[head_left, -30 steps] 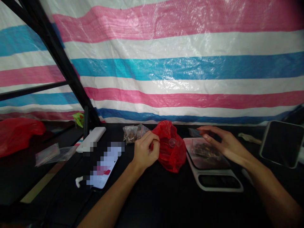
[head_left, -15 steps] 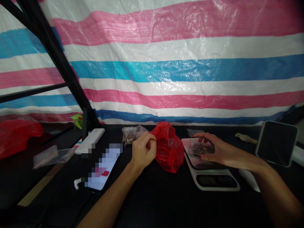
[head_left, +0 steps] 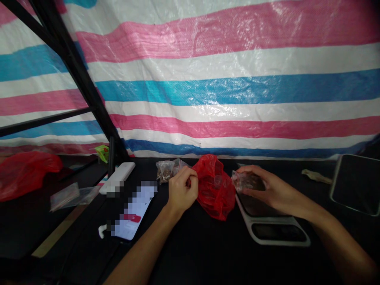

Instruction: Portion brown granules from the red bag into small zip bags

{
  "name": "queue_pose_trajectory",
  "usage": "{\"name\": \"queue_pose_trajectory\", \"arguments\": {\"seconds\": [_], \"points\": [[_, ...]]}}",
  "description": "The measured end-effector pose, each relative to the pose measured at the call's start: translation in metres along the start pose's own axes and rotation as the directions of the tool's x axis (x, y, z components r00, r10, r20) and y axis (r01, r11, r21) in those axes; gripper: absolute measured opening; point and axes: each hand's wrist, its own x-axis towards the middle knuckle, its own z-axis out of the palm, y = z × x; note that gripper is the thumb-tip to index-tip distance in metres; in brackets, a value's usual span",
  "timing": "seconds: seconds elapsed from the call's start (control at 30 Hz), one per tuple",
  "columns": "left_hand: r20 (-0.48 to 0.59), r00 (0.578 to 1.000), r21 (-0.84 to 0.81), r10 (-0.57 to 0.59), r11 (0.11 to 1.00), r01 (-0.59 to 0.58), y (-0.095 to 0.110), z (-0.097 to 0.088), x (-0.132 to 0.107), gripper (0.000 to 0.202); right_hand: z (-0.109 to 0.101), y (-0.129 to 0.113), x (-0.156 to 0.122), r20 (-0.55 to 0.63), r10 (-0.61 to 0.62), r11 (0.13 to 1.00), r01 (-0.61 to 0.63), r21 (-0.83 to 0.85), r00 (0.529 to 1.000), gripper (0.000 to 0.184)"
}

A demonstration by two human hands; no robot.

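- Head view, looking forward and down: a pink, white and blue striped tarp (head_left: 237, 91) hangs behind everything, with a black metal frame (head_left: 89, 95) leaning across its left side.
- Far left on my black tabletop (head_left: 208, 253), a red plastic bag (head_left: 25, 174) lies crumpled, with flat clear plastic bags (head_left: 74, 196) just beside it.
- Beyond those, a green packet (head_left: 103, 153) sits by the frame; a white power bank (head_left: 117, 178) lies nearby.
- Below that are a phone (head_left: 133, 209) with its screen blurred and a white earbud (head_left: 101, 231) next to it.
- A small clear zip bag of brown bits (head_left: 164, 171) lies just behind my left hand (head_left: 182, 190).
- My left grip is curled narrow against a second red plastic bag (head_left: 215, 188); what it pinches is hidden by my fingers. A round clear object (head_left: 218, 181) shows through that bag.
- My right hand (head_left: 267, 190) grips a clear zip bag (head_left: 245, 181) narrowly, over a white kitchen scale (head_left: 274, 229); I cannot tell whether the bag touches the platform.
- Far right, a pale beige scrap (head_left: 316, 177) lies near a dark tablet (head_left: 356, 184) with a pale frame.
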Motion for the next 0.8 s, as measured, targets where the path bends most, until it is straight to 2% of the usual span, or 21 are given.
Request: {"name": "queue_pose_trajectory", "arguments": {"seconds": [0.1, 0.2, 0.33, 0.43, 0.57, 0.8], "points": [[0.003, 1.000, 0.006, -0.010, 1.000, 0.010, 0.000, 0.001, -0.001, 0.022, 0.018, -0.016, 0.009, -0.030, -0.078, 0.996, 0.077, -0.044, 0.996, 0.047], [0.021, 1.000, 0.011, -0.021, 1.000, 0.021, 0.000, 0.001, -0.001, 0.022, 0.035, -0.027, 0.020, -0.001, -0.114, 0.972, 0.111, -0.208, 0.994, 0.050], [0.025, 0.999, 0.013, -0.025, 1.000, 0.025, -0.001, 0.000, -0.001, 0.022, 0.050, -0.027, 0.035, 0.053, -0.181, 0.908, 0.187, -0.376, 0.982, 0.055], [0.015, 1.000, 0.008, -0.027, 1.000, 0.027, 0.000, 0.000, 0.000, 0.023, 0.054, -0.022, 0.044, 0.042, -0.197, 0.872, 0.194, -0.450, 0.980, 0.056], [0.014, 0.999, -0.006, -0.038, 0.999, 0.038, 0.001, 0.000, 0.000, 0.023, 0.055, -0.019, 0.047, 0.051, -0.190, 0.885, 0.194, -0.424, 0.980, 0.050], [0.027, 0.999, -0.003, -0.045, 0.999, 0.045, 0.001, 0.000, 0.000, 0.023, 0.044, -0.025, 0.036, -0.034, -0.177, 0.955, 0.164, -0.247, 0.984, 0.036]]}}
